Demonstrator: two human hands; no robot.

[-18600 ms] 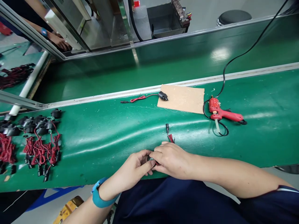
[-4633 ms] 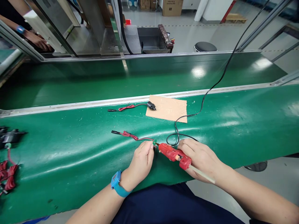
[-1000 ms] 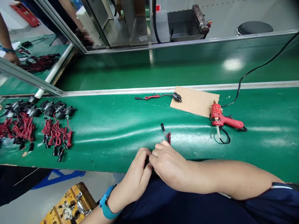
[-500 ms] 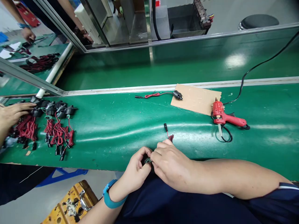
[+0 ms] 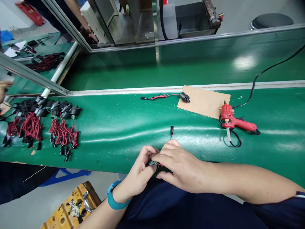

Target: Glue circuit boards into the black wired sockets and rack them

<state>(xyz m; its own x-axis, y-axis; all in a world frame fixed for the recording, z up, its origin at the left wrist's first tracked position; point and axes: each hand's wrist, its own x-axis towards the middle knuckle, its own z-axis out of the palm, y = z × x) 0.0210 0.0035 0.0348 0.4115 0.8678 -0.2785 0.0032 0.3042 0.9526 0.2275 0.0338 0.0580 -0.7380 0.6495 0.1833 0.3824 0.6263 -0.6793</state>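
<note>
At the bench's front edge, my left hand (image 5: 140, 173) is closed round a small wired motor part whose green, bare end (image 5: 152, 163) shows between thumb and forefinger. Its body is mostly hidden by the fingers. My right hand (image 5: 181, 167) bends over it from the right, fingertips at the red wire (image 5: 160, 164) by the green end, the thumb a little apart below. From under the right hand the lead runs out to a black plug (image 5: 172, 129) on the green mat. A similar black motor unit (image 5: 184, 97) with a tied red-black lead lies farther back.
A red glue gun (image 5: 238, 121) rests by a cardboard sheet (image 5: 205, 101), its black cord trailing back right. Several black motor units with bundled red leads (image 5: 63, 132) lie at left. Another person's hand (image 5: 3, 90) is at the left edge. A metal frame (image 5: 57, 19) stands behind.
The right hand's fingers have opened slightly, uncovering more of the green end and red wire. The other person's hand has left the left pile. The view has shifted slightly.
</note>
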